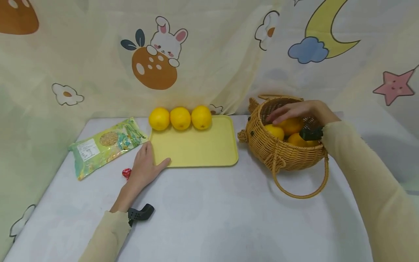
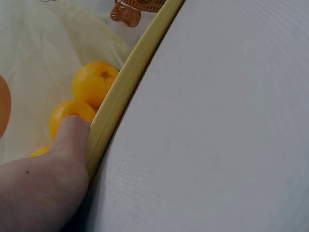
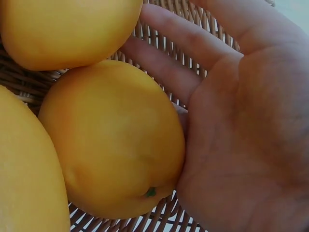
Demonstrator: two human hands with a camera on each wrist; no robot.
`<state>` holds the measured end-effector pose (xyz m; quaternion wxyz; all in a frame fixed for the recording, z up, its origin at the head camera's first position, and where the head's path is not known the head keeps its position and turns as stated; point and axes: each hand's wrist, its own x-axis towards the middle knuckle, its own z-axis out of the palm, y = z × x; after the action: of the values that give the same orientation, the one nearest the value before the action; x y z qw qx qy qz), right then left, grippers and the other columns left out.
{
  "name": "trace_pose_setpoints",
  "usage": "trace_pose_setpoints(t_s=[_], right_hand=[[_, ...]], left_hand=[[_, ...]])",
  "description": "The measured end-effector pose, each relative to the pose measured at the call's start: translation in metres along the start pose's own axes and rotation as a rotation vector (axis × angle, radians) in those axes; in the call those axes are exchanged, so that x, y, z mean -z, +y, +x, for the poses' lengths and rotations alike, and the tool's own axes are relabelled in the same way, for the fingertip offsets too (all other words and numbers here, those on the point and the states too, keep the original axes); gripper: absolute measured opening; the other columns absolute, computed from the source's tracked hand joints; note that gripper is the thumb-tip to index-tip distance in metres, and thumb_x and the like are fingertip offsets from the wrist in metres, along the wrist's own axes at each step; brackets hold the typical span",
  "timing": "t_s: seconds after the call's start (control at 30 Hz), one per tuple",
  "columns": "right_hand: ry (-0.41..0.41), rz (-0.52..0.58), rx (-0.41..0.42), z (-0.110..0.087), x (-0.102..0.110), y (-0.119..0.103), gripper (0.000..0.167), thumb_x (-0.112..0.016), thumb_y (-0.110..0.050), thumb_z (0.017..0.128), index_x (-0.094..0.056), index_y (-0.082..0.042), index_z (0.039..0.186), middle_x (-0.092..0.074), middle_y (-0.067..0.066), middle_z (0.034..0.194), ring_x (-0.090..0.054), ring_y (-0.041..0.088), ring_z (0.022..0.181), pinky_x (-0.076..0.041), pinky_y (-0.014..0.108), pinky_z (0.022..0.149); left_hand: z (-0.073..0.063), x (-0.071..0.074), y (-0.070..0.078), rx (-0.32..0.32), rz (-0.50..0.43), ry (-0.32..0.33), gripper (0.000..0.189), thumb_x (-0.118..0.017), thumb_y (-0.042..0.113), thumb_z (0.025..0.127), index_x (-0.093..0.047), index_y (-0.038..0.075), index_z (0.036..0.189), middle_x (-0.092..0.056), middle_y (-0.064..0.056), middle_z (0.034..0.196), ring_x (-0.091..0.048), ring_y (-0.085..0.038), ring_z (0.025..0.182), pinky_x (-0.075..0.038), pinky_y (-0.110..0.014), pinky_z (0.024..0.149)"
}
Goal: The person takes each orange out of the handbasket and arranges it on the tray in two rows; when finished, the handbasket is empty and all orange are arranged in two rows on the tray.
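Observation:
My left hand (image 1: 146, 165) lies at the near left corner of a yellow tray (image 1: 193, 149), fingers along the left side and thumb over the front rim. In the left wrist view the thumb (image 2: 72, 137) touches that rim. Three oranges (image 1: 180, 118) sit in a row at the tray's back left. On the right, my right hand (image 1: 298, 111) is inside a wicker basket (image 1: 265, 145) holding several oranges (image 1: 291, 126). The right wrist view shows its palm beside an orange (image 3: 116, 140), with the fingers spread behind the fruit; some fingertips are hidden.
A green food packet (image 1: 109, 145) lies left of the tray. A small red wrapped sweet (image 1: 126, 173) is close beside my left hand. The basket's handle (image 1: 302, 196) hangs down over the front onto the white table (image 1: 229, 214). A printed curtain (image 1: 216, 54) hangs behind.

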<state>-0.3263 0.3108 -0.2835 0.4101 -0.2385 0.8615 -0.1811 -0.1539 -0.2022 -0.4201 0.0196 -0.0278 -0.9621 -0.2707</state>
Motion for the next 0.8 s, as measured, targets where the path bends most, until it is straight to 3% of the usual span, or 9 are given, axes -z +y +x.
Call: trace_pose_setpoints(t_s=[0.33, 0.57, 0.8], right_hand=[[-0.075, -0.042, -0.037, 0.003, -0.004, -0.008, 0.062, -0.055, -0.042, 0.095, -0.036, -0.021, 0.151, -0.025, 0.016, 0.16, -0.017, 0.043, 0.147, -0.021, 0.066, 0.113], [-0.099, -0.14, -0.097, 0.006, -0.006, -0.019, 0.075, -0.06, -0.048, 0.091, -0.029, -0.021, 0.153, -0.019, 0.021, 0.16, -0.008, 0.05, 0.147, -0.013, 0.071, 0.112], [-0.168, -0.181, -0.104, 0.011, -0.005, -0.022, 0.082, -0.06, -0.05, 0.09, -0.024, -0.016, 0.155, -0.017, 0.024, 0.16, -0.008, 0.051, 0.146, -0.01, 0.072, 0.112]], left_hand=[[0.0, 0.0, -0.003, 0.001, -0.002, 0.011, 0.102, -0.061, 0.052, 0.089, -0.009, -0.009, 0.151, -0.016, -0.029, 0.155, -0.023, -0.045, 0.139, -0.02, -0.057, 0.116], [0.001, 0.0, -0.003, -0.017, 0.006, 0.033, 0.098, -0.063, 0.05, 0.089, -0.012, -0.01, 0.149, -0.023, -0.03, 0.15, -0.029, -0.044, 0.132, -0.024, -0.056, 0.113], [-0.001, 0.0, -0.003, -0.005, -0.006, 0.016, 0.1, -0.062, 0.051, 0.089, -0.01, -0.009, 0.15, -0.019, -0.029, 0.153, -0.026, -0.045, 0.136, -0.021, -0.057, 0.115]])
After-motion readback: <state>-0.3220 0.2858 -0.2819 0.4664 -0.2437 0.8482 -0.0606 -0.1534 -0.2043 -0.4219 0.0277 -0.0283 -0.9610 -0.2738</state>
